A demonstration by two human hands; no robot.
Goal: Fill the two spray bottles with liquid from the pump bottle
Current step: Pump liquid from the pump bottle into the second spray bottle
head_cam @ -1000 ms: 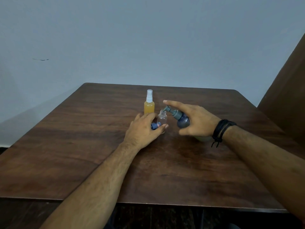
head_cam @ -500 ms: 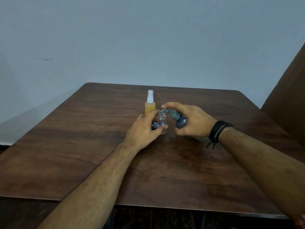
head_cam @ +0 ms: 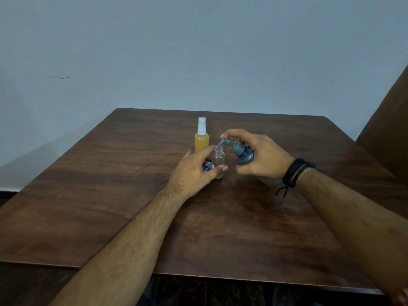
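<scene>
A small clear spray bottle (head_cam: 218, 159) stands uncapped near the table's middle, and my left hand (head_cam: 194, 173) grips it between thumb and fingers. Its blue cap (head_cam: 207, 167) lies just left of it, partly behind my fingers. My right hand (head_cam: 262, 156) holds the blue-grey pump bottle (head_cam: 244, 155), tilted left, with the forefinger on the pump head; the spout hangs right over the clear bottle's mouth. Behind them stands a capped spray bottle (head_cam: 201, 140) full of orange liquid with a white sprayer.
The dark wooden table (head_cam: 110, 195) spreads wide around the bottles. A pale wall rises behind it. A brown panel (head_cam: 388, 133) stands at the right edge. A black cord bracelet circles my right wrist.
My right hand has curled down onto the pump head, forefinger lowered from its outstretched pose. The pump spout has come closer over the clear bottle's mouth. My left hand has kept its hold.
</scene>
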